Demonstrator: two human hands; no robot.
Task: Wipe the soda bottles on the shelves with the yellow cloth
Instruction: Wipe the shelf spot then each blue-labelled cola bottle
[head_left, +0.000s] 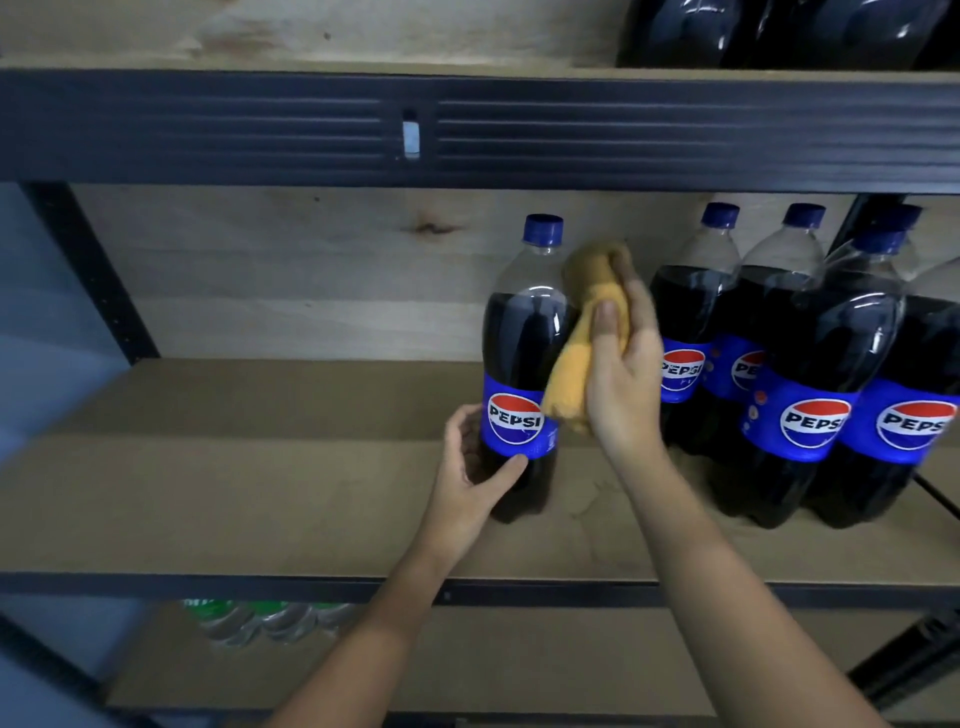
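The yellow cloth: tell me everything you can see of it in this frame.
The yellow cloth is soft, mustard-yellow fabric, bunched into a long wad. The right hand grips it, thumb across its middle. It is held upright, its upper end by the neck and its side against the lone Pepsi bottle, which the left hand holds low down.
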